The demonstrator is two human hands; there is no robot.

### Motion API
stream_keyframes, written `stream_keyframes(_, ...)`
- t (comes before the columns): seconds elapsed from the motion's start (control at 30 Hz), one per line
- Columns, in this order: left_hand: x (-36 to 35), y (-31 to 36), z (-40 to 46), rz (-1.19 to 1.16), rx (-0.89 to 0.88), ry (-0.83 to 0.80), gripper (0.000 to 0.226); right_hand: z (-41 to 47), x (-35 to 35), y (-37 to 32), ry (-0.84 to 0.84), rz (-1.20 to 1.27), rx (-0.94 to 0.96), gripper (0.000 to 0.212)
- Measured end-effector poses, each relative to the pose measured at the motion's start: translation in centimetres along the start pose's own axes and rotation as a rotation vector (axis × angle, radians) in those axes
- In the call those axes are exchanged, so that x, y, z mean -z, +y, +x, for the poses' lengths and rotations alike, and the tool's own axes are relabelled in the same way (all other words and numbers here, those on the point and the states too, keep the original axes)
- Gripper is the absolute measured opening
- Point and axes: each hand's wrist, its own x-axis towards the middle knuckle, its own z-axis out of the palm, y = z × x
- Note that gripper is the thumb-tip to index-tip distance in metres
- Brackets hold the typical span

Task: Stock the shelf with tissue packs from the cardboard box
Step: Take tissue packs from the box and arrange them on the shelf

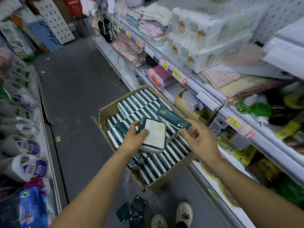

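Left hand [135, 139] grips tissue pack [154, 136]: white face, dark-green edges, print blurred.

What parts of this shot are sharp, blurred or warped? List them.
Head view: sharpest near the centre, on the left hand, the tissue pack it grips and the cardboard box; the right hand is slightly soft; the shelf on the right and the goods at the left edge smear with blur; wide-angle distortion bends shelf lines; lighting is flat and dim, without hard glare.

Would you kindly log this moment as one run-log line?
left hand: grips tissue pack | right hand: open, empty | cardboard box: nearly full | phase: pack lifted, not shelved
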Motion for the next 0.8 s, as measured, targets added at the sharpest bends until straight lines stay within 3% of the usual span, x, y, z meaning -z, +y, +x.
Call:
stream_keyframes(0.07, -0.4, 1.7, -2.2, -0.113, -0.046, -0.065, 0.050, -1.4, 2.3, -1.0, 0.017, 0.007, 0.176, 0.038)
stream_keyframes(0.17, -0.9, 4.8, -5.7, -0.163, -0.086, -0.119, 0.032, -3.4, 5.8, -2.0, 0.024, 0.036, 0.304, 0.043)
stream_keyframes(0.27, -2.4, 7.5, -9.4, -0.221, -0.078, -0.216, 0.033, -5.2, 8.9, -3.3, 0.077, 0.046, 0.357, 0.045)
stream_keyframes(0.37, -4.7, 9.3, -12.4, -0.181, -0.198, -0.289, 0.038, -6.6, 12.0, -4.3, 0.109, 0.037, 0.339, 0.043)
stream_keyframes(0.5, -7.6, 10.8, -15.2, -0.157, -0.347, -0.222, 0.014, -9.5, 16.3, -5.9, 0.192, 0.221, 0.175, 0.034)
stream_keyframes(0.63, -12.0, 12.0, -20.2, -0.136, -0.459, -0.251, 0.017, -12.5, 22.1, -7.4, 0.346, 0.541, -0.099, 0.062)
stream_keyframes(0.7, -14.7, 12.3, -22.7, -0.112, -0.520, -0.271, 0.023, -14.5, 25.5, -6.8, 0.340, 0.564, -0.152, 0.074)
stream_keyframes(0.8, -19.0, 12.8, -26.4, -0.047, -0.614, -0.341, 0.022, -18.3, 30.6, -5.3, 0.349, 0.542, -0.225, 0.073)
